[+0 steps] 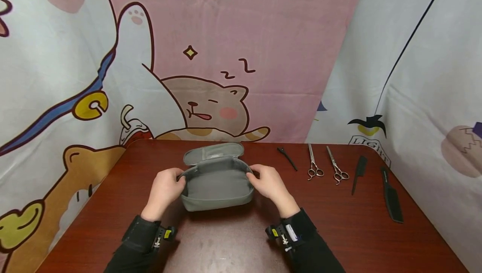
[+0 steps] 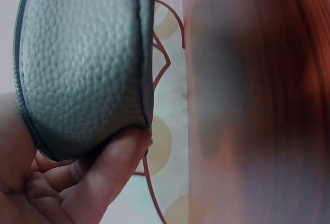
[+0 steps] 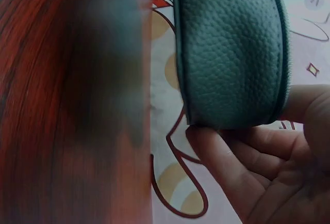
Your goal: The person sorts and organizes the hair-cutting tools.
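Observation:
A grey zip pouch (image 1: pixel 216 183) stands open in the middle of the dark red table (image 1: pixel 233 239), its lid (image 1: pixel 213 153) tipped back. My left hand (image 1: pixel 165 187) holds the pouch's left end, fingers curled round the rim. At the pouch's right end my right hand (image 1: pixel 268 184) grips the same way. In the left wrist view the pouch's pebbled grey wall (image 2: pixel 85 64) fills the upper left, with my fingers (image 2: pixel 111 170) under it. The right wrist view has the pouch (image 3: pixel 229 48) at the top right and my fingers (image 3: pixel 227 167) against its edge.
To the right of the pouch lie a black clip (image 1: pixel 287 157), two pairs of silver scissors (image 1: pixel 314 163) (image 1: pixel 337 167), a thin black comb (image 1: pixel 359 174) and a wider black comb (image 1: pixel 391 195). A cartoon cat cloth (image 1: pixel 211 55) hangs behind the table.

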`<state>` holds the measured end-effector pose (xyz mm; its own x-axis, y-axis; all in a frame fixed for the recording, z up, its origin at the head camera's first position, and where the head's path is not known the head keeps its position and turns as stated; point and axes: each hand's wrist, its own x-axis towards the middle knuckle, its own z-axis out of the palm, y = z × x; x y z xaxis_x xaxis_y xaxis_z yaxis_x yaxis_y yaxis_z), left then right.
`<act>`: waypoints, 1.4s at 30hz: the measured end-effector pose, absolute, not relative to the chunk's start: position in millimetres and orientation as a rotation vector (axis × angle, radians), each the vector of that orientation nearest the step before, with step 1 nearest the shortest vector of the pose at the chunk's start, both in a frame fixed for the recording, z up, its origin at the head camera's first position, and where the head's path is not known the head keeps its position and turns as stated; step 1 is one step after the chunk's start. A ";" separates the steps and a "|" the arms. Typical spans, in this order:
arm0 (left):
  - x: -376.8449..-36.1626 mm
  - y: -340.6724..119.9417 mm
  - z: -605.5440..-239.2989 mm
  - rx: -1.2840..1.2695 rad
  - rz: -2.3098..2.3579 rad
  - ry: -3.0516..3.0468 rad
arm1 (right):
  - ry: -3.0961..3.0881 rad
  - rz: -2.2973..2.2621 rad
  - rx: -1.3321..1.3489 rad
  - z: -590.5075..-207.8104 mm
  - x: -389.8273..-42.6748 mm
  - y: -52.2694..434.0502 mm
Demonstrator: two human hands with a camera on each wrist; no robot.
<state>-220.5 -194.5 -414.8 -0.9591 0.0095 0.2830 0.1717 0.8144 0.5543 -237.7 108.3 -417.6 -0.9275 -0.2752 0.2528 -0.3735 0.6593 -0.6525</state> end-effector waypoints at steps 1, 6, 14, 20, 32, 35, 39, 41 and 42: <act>-221.6 -191.3 -415.9 -0.139 -0.876 -2.734 | -2.739 1.113 0.536 -417.6 -236.9 111.5; -225.4 -173.5 -419.0 -0.154 -0.908 -2.724 | -2.734 1.096 0.484 -416.5 -233.5 128.3; -231.7 -144.5 -422.7 -0.218 -0.958 -2.673 | -2.749 1.082 0.405 -418.2 -228.7 155.9; -236.3 -127.9 -427.1 -0.271 -0.964 -2.674 | -2.782 1.119 0.394 -419.6 -225.4 174.5; -238.5 -102.7 -441.6 -0.361 -0.943 -2.708 | -2.890 1.113 0.341 -434.8 -228.7 198.2; -238.9 -98.0 -443.9 -0.362 -0.923 -2.726 | -2.896 1.120 0.324 -437.6 -229.4 200.6; -239.8 -93.1 -445.5 -0.355 -0.910 -2.747 | -2.912 1.165 0.283 -440.2 -230.0 203.2; -240.0 -91.1 -446.3 -0.348 -0.902 -2.757 | -2.920 1.203 0.263 -441.5 -230.7 204.4; -240.2 -90.3 -447.0 -0.349 -0.895 -2.759 | -2.925 1.219 0.262 -442.3 -231.0 205.0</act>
